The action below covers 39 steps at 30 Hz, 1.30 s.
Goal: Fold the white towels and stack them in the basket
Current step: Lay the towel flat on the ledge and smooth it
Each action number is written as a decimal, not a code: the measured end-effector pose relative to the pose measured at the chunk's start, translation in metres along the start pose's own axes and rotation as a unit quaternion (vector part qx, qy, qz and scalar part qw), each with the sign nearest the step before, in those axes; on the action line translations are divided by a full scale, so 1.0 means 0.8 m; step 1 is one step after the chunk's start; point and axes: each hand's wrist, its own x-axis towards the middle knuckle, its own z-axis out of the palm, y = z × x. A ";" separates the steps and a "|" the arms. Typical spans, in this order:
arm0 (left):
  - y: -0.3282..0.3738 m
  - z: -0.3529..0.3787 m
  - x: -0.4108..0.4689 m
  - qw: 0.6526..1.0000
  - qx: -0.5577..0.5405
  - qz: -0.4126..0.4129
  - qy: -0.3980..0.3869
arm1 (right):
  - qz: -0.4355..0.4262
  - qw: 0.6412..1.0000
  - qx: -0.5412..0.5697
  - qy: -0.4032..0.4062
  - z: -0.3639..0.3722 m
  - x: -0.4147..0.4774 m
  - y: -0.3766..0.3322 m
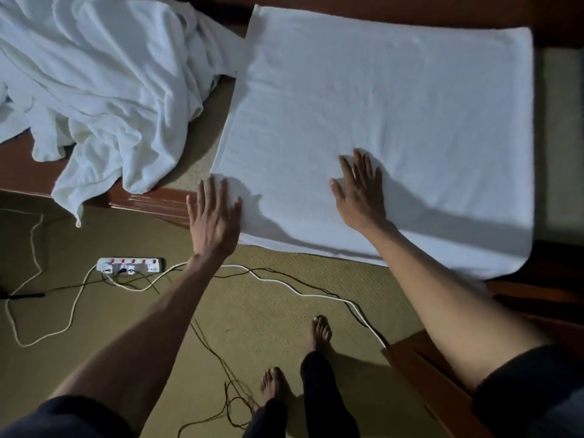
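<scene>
Two flat, spread hands, left and right, press towel above olive carpet.

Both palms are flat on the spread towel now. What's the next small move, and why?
Probably pinch the near-left corner under the left hand and fold it across: the towel lies flat and smooth, the right hand pins it, and neither hand grips anything.

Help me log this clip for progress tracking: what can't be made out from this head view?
- The basket: not in the frame, so nothing stacked can be counted.
- The crumpled towel pile: cut off by the top and left edges; the number of towels is unclear.
- The flat towel: its layers can't be counted from above; the left hand and right hand cover parts of its near edge.
</scene>
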 end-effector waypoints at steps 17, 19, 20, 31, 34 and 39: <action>0.420 0.110 0.006 0.911 -0.083 0.385 -0.119 | 0.236 0.948 -0.084 0.196 -0.066 -0.215 0.230; 0.420 0.127 0.009 0.904 -0.011 0.415 -0.104 | 0.251 0.943 -0.093 0.200 -0.068 -0.223 0.244; 0.418 0.132 0.009 0.904 0.008 0.418 -0.092 | 0.271 0.937 -0.087 0.201 -0.070 -0.224 0.248; 0.386 0.053 -0.030 0.887 -0.351 0.265 -0.139 | 0.655 0.614 0.361 0.253 -0.043 -0.236 0.205; 0.340 0.026 -0.077 0.872 -0.444 0.134 -0.156 | 0.653 0.484 0.557 0.171 -0.020 -0.223 0.184; 0.227 0.060 -0.122 0.864 -0.496 -0.082 -0.034 | 0.639 0.386 0.655 0.115 0.002 -0.196 0.175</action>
